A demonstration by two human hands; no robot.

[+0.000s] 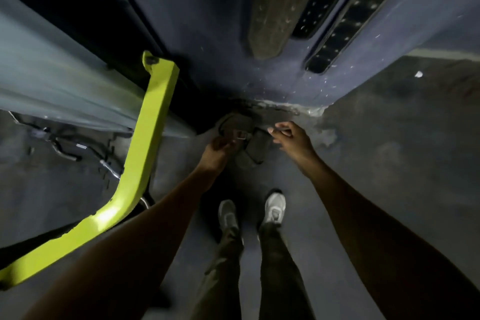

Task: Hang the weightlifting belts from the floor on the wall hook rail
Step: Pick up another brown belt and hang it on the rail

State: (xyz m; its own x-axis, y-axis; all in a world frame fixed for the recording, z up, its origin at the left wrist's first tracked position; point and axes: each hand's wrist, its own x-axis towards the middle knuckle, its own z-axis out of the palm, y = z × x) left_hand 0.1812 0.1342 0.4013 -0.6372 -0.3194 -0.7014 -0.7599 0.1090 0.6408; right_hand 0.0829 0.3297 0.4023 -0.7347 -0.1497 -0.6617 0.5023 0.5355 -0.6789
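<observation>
Now | left hand [217, 149] pinching floor belt [241, 132] | right hand [292, 138] spread | three belts hanging [270, 8]

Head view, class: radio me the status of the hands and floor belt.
Left hand gripping crumpled dark belt with metal buckle on floor. Right hand open, beside it. Three belts on wall. Yellow-green metal frame left, clear.

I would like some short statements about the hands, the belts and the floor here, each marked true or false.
1. Belts already hang on the wall. True: three.
2. The left hand is at the belt on the floor, by its metal buckle. True.
3. The right hand grips that belt firmly. False: its fingers are spread, beside it.
4. The frame on the left is red. False: yellow-green.
5. The person is barefoot. False: light shoes.
</observation>
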